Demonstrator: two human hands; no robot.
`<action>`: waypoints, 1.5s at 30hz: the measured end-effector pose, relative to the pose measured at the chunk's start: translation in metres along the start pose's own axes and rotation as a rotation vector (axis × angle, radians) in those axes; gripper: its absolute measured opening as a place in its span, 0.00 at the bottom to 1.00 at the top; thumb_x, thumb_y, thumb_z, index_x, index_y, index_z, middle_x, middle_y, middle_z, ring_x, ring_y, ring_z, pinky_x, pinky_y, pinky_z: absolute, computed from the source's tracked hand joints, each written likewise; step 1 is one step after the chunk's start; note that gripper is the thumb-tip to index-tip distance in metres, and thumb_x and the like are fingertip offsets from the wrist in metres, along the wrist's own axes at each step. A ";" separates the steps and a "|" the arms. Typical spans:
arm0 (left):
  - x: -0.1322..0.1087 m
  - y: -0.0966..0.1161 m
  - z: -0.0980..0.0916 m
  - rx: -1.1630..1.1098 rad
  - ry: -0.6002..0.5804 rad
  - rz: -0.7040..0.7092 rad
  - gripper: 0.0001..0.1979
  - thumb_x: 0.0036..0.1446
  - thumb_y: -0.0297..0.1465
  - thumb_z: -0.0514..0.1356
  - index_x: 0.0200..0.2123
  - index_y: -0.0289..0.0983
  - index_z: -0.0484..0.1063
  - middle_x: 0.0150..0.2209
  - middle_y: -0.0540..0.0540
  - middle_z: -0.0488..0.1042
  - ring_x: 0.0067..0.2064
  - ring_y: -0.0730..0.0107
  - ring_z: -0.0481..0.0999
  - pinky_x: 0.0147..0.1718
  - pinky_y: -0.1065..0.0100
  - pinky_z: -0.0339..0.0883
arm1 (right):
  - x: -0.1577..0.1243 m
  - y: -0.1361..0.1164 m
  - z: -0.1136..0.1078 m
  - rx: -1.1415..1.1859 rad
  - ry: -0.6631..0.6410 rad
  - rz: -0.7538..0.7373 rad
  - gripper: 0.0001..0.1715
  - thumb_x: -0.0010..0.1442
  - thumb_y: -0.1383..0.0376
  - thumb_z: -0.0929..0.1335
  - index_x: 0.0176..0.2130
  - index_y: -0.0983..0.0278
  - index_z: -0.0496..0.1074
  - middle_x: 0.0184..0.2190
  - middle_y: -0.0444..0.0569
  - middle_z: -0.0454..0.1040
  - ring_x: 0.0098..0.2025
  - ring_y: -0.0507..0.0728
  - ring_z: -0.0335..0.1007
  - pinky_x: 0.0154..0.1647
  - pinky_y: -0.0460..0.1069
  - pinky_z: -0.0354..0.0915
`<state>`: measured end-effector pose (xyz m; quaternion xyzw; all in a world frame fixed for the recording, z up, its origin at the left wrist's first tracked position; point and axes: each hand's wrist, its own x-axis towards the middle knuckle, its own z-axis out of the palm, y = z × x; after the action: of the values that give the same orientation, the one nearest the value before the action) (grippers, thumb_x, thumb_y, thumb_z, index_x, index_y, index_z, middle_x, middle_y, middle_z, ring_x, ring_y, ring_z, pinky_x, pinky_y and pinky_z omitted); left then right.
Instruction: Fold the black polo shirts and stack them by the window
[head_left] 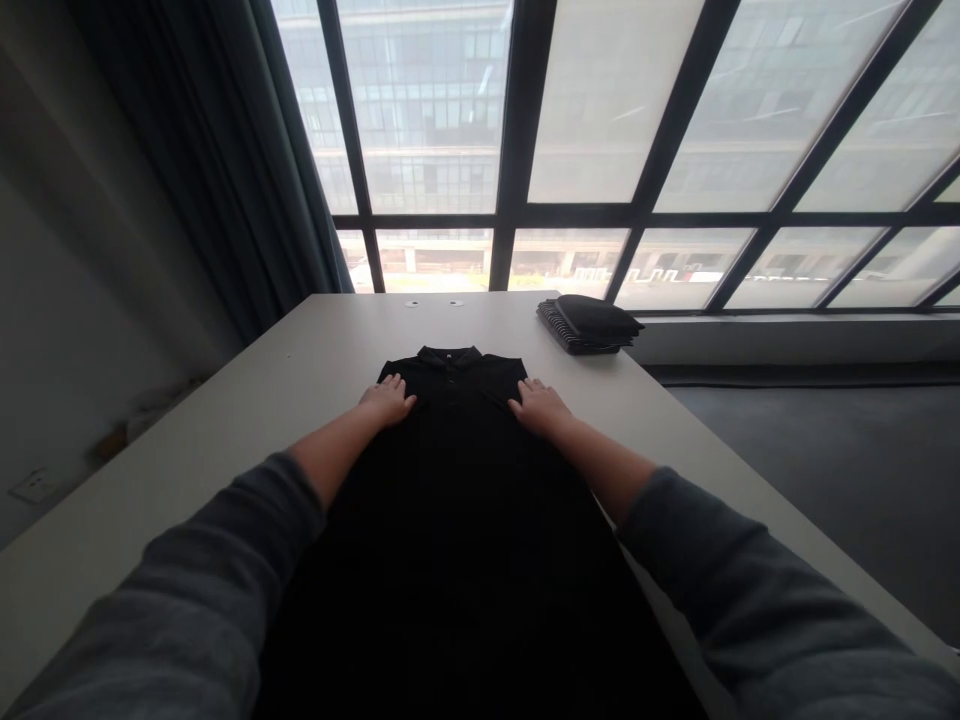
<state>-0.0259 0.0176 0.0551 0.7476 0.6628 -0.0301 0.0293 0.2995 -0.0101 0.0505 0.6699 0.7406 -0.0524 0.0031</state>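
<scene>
Smoothing a black collared polo shirt flat on the pale grey desk, both my palms pressed at its shoulders.

I have my left hand spread open on the shirt's left shoulder and my right hand open on the right one, fingers splayed, gripping nothing. The shirt lies lengthwise down the desk's middle, collar at the far end, hem running under my grey sleeves. I judge this the flattening stage ahead of a fold; the next move calls for pinching fabric at the shoulder edges and keeping both sides even. A stack of folded dark garments sits at the far right corner, well apart.
</scene>
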 end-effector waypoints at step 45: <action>0.008 -0.004 0.045 -0.002 0.041 -0.139 0.39 0.73 0.48 0.41 0.76 0.27 0.50 0.78 0.34 0.46 0.78 0.48 0.47 0.74 0.47 0.44 | 0.112 0.011 0.033 0.032 0.020 0.076 0.46 0.76 0.46 0.52 0.78 0.71 0.46 0.78 0.60 0.34 0.80 0.64 0.31 0.78 0.67 0.32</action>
<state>-0.0295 0.0220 0.0100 0.7000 0.7138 -0.0163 0.0142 0.2967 0.0994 0.0082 0.6981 0.7136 -0.0573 -0.0130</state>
